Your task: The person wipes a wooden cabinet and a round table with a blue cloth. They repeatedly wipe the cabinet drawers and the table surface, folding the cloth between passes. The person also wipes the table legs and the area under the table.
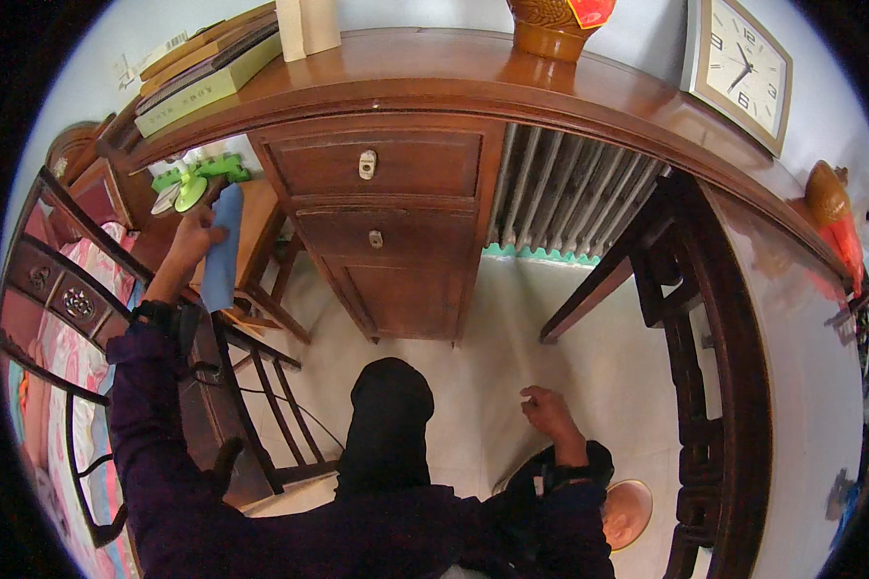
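Note:
My left hand (pixel 191 241) reaches out at the far left, its fingers closed around a long, slim blue object (pixel 224 253) held nearly upright. Whether this is folded cloth or something stiff, I cannot tell. Just beyond the hand, a light-green round piece (pixel 191 190) and a bright green thing (pixel 227 169) lie on a low wooden stand (pixel 251 232) beside the drawer cabinet. My right hand (pixel 550 413) hangs over the floor at the right of my legs, its fingers loosely bent and somewhat apart. Nothing shows in it.
A wooden desk (pixel 406 72) with a drawer cabinet (pixel 386 174) curves across the front, bearing books (pixel 208 72), a brown pot (pixel 550 34) and a clock (pixel 743 72). A radiator (pixel 574 188) stands under it. Dark chair rails (pixel 270 386) lie left; a carved table frame (pixel 734 338) stands right.

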A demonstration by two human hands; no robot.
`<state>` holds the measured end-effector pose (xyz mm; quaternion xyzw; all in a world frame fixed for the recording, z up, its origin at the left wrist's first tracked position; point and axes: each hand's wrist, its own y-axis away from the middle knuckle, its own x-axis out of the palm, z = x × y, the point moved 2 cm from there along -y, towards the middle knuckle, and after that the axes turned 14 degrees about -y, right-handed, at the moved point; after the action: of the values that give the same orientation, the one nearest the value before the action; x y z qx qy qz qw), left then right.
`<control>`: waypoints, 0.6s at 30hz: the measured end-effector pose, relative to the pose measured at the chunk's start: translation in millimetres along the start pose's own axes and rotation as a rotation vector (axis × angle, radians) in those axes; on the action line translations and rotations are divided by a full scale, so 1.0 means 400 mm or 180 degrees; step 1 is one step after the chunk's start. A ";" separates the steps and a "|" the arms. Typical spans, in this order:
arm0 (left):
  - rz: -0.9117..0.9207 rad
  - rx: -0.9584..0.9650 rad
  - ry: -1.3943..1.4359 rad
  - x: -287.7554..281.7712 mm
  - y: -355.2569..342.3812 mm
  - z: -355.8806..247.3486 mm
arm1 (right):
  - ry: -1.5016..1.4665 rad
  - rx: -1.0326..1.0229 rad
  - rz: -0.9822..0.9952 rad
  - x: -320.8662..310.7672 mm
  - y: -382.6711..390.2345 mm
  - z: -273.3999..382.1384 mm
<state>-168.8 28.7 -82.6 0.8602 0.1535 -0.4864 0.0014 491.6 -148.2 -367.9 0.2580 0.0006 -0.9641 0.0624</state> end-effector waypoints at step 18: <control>0.0543 0.0301 0.0105 0.011 0.034 -0.031 | -0.0061 0.0396 0.0145 -0.013 -0.002 0.017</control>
<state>-152.8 19.0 -81.9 0.8771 0.0565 -0.4770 -0.0003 492.6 -147.1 -359.4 0.2521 -0.0659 -0.9631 0.0681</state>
